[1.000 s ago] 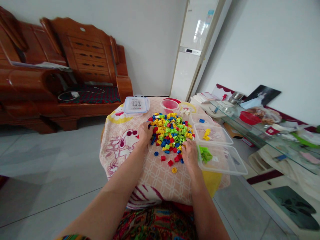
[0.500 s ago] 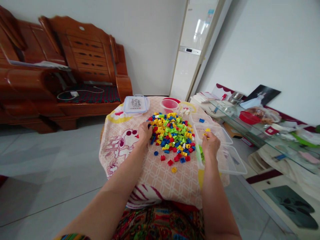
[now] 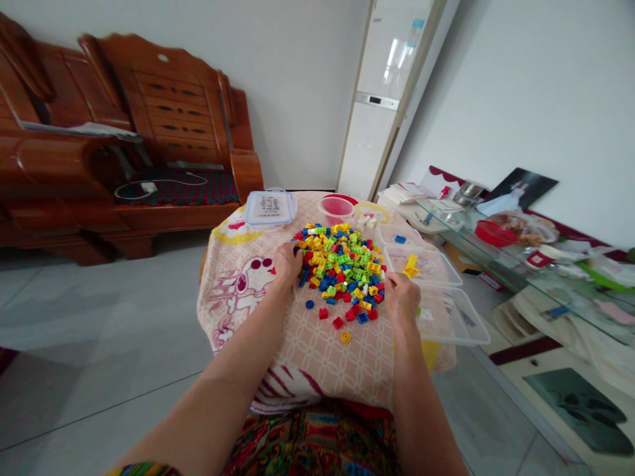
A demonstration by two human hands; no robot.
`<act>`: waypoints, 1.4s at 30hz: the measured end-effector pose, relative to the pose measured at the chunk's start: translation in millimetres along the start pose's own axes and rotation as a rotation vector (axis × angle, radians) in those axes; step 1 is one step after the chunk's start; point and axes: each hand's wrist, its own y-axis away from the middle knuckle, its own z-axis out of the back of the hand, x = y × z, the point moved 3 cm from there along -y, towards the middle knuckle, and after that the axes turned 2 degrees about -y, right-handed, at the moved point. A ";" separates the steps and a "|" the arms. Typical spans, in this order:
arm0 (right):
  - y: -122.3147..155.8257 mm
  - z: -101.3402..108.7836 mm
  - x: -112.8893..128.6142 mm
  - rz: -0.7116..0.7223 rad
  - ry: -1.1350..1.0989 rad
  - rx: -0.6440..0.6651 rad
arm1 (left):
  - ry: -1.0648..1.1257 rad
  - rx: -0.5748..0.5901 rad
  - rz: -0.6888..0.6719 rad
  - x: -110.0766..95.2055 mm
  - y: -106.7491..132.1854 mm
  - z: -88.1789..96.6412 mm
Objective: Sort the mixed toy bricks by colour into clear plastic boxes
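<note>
A heap of small red, yellow, blue and green bricks (image 3: 342,264) lies on a cartoon-print cloth (image 3: 248,284) over a small table. My left hand (image 3: 288,261) rests at the heap's left edge, fingers curled into the bricks. My right hand (image 3: 401,297) hovers at the heap's right edge, over the near corner of a clear tray (image 3: 461,324); its fingers bend down out of sight. Behind that, a second clear tray (image 3: 436,274) holds yellow bricks (image 3: 410,266), and a third (image 3: 387,233) holds a blue brick (image 3: 399,239). A few loose bricks (image 3: 342,327) lie nearer to me.
A lidded clear box (image 3: 270,207), a red bowl (image 3: 336,208) and a yellow-rimmed bowl (image 3: 370,215) stand at the table's far edge. A wooden bench (image 3: 149,132) is at the left, a tall white air conditioner (image 3: 381,99) behind, and a cluttered glass shelf (image 3: 520,258) at the right.
My right hand left the heap, reached over the tray of yellow bricks, then drew back to the heap's right edge. My left hand stayed put.
</note>
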 end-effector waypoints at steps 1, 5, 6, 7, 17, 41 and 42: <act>0.4 0.3 2.1 0.007 0.015 0.015 | 0.003 -0.005 -0.002 0.1 0.1 -0.3; 2.7 -3.7 11.5 0.075 0.105 0.134 | 0.008 -0.013 0.000 1.0 0.2 -1.4; 4.0 -5.7 13.8 0.094 0.145 0.159 | 0.009 -0.010 0.004 1.3 0.1 -1.6; 5.5 -8.0 15.8 0.110 0.190 0.178 | 0.009 -0.007 0.009 1.6 0.0 -1.6; 13.4 -28.0 14.7 0.208 0.366 0.241 | 0.007 0.010 0.010 -0.5 1.0 1.0; -11.2 -7.3 -5.7 0.079 0.043 -0.015 | 0.010 0.013 0.025 0.4 1.2 1.2; -5.0 -11.0 -0.4 0.098 0.034 0.003 | 0.011 0.012 0.025 0.2 1.2 1.3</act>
